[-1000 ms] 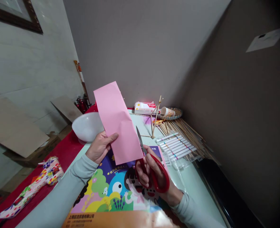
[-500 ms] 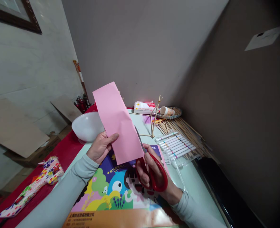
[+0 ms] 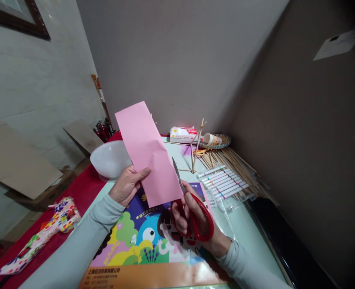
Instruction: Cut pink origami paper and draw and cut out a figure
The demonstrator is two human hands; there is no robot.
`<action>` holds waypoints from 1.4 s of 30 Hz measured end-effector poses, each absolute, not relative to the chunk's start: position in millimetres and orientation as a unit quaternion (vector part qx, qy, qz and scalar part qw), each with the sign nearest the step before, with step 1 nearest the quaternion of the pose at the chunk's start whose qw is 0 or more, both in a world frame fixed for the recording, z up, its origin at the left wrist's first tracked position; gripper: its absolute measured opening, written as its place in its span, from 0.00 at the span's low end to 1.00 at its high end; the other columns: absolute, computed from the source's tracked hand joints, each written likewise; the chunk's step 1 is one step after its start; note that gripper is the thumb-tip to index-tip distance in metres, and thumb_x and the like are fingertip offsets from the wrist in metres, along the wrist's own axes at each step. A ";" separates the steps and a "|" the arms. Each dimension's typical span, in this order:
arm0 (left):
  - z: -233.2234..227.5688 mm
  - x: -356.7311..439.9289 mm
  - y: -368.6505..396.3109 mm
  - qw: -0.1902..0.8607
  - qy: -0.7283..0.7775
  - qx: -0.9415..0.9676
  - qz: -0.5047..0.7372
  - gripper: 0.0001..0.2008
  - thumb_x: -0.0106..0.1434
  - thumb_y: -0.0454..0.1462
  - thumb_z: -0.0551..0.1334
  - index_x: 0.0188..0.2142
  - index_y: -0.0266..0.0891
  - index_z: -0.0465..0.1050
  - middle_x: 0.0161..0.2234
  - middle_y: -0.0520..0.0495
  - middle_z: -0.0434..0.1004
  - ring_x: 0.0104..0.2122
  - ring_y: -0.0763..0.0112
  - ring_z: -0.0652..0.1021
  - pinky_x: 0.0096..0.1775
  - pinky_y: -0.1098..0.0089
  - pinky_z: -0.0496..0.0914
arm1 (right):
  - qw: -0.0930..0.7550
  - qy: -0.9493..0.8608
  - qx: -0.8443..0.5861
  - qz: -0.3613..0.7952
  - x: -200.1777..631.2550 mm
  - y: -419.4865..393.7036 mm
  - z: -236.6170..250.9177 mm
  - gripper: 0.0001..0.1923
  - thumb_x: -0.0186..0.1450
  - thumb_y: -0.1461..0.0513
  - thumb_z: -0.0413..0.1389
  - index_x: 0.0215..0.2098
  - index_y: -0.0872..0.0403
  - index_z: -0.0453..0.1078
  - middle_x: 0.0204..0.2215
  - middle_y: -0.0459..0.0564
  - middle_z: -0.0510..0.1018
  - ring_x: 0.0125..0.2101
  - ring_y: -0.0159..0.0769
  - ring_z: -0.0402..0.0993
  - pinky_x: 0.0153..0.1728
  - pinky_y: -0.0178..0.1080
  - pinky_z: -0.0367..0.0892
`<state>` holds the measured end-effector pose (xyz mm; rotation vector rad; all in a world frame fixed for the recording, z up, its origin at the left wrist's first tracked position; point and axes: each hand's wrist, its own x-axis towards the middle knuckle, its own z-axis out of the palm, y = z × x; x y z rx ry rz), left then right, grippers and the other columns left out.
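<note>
My right hand point(image 3: 192, 218) grips the red scissors point(image 3: 195, 212) above the colourful booklet point(image 3: 141, 245). My left hand point(image 3: 127, 185) pinches the pink paper point(image 3: 149, 156), held upright, blade at its lower right edge. Behind are the white bowl point(image 3: 109, 159) and markers point(image 3: 222, 182).

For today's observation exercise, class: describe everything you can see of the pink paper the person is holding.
The pink paper is a plain, matte, long rectangular strip with a faint crease across its middle. It is held upright, tilted up and to the left, above a colourful booklet. The left hand pinches its lower left edge, thumb on the front. The red-handled scissors in the right hand meet its lower right edge, the blade running up alongside it.
</note>
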<state>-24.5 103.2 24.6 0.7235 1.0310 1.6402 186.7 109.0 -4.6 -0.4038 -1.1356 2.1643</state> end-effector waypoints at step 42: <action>33.2 -31.0 100.9 0.470 0.407 0.238 0.746 0.23 0.54 0.36 0.74 0.50 0.35 0.76 0.44 0.42 0.83 0.42 0.59 0.83 0.45 0.62 0.79 | 0.303 -0.461 -0.115 0.826 185.8 92.8 17.9 0.30 0.72 0.48 0.51 0.64 0.52 0.47 0.11 0.30 0.59 0.09 0.22 0.45 0.12 0.25 0.52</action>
